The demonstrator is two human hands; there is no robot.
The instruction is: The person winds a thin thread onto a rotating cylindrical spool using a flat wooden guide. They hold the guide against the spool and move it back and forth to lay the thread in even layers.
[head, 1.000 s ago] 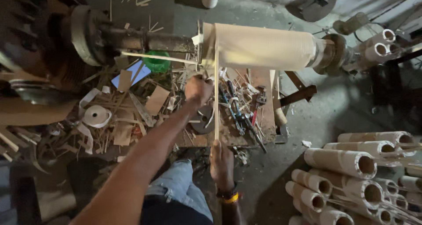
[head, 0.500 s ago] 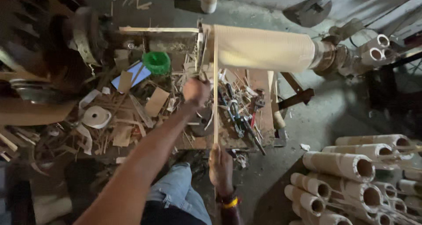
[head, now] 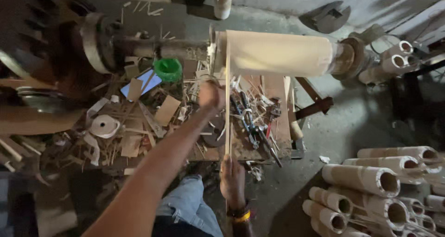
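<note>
- Head view: the left hand point(head: 209, 95) is stretched far out over the workbench point(head: 278, 146), closed near the left end of the pale cylinder point(head: 278, 54). It is a little blurred, so I cannot tell what it grips.
- The right hand point(head: 232, 179) is at the near edge of the workbench, its fingers closed around the lower end of a thin wooden strip point(head: 227, 93).
- The strip runs straight from this hand up to the left end of the cylinder and lies against it there.
- The cylinder lies horizontal above the far edge of the workbench, fixed on a metal shaft point(head: 157, 49).
- On the workbench there are wood scraps, hand tools point(head: 252, 121), a roll of tape point(head: 104, 126) and a green cup point(head: 168, 69).
- At the lower right, on the floor, cardboard tubes point(head: 371, 181) are stacked.
</note>
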